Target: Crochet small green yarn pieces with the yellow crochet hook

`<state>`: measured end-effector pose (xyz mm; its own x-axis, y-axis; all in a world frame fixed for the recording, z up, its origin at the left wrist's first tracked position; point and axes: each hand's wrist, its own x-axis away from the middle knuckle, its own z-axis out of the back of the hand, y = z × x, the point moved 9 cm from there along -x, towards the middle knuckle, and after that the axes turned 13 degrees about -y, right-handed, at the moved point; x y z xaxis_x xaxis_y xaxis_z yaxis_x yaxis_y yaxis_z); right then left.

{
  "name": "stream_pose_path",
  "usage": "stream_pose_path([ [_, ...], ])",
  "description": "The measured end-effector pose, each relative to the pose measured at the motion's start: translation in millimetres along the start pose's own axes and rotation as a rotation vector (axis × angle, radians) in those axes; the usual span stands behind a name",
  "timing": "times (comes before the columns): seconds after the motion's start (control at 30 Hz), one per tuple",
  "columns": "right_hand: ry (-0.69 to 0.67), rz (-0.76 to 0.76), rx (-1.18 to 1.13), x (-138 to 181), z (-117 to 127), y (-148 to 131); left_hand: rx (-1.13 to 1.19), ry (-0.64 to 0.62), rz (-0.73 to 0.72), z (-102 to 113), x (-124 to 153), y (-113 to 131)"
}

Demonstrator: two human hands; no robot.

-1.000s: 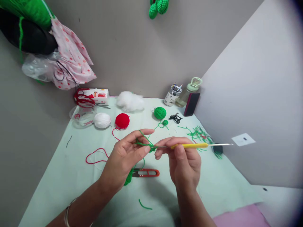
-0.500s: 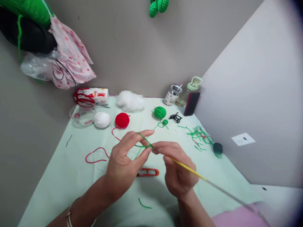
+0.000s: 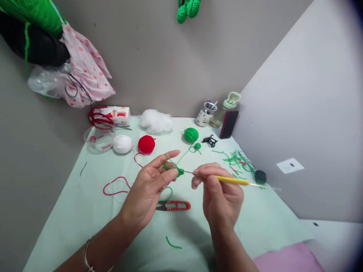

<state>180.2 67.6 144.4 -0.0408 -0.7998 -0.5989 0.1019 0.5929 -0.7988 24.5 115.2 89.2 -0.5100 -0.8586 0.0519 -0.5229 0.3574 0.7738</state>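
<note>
Between thumb and fingers, my left hand (image 3: 150, 189) pinches a small green piece of crochet work (image 3: 180, 172), and green yarn loops over its raised index finger. My right hand (image 3: 222, 196) is closed around the yellow handle of a crochet hook (image 3: 232, 180). The hook's thin metal shaft points left, its tip meeting the green piece. From the work a strand runs back toward a green yarn ball (image 3: 191, 135). Orange-handled thread snips (image 3: 177, 205) lie on the table just below my left hand.
A red yarn ball (image 3: 146, 144), a white yarn ball (image 3: 123, 144) and white stuffing (image 3: 155, 121) sit toward the back. At right lie green yarn scraps (image 3: 238, 160), a black clip (image 3: 210, 141) and a phone (image 3: 229, 124) leaning by a bottle (image 3: 227, 107).
The hook has swung from slanting down-right to nearly level, and my right hand has drawn slightly right. My left fingers have closed in on the green piece, which now shows more clearly.
</note>
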Motion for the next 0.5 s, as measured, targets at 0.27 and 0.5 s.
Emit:
stream_pose_path([
  [0.27, -0.035, -0.052, -0.084, -2, -8, 11, -0.203, -0.091, -0.036, -9, 5, -7],
  [0.5, -0.073, 0.046, 0.315, 8, -18, -3, -0.095, -0.025, -0.036, -2, 0, -12],
])
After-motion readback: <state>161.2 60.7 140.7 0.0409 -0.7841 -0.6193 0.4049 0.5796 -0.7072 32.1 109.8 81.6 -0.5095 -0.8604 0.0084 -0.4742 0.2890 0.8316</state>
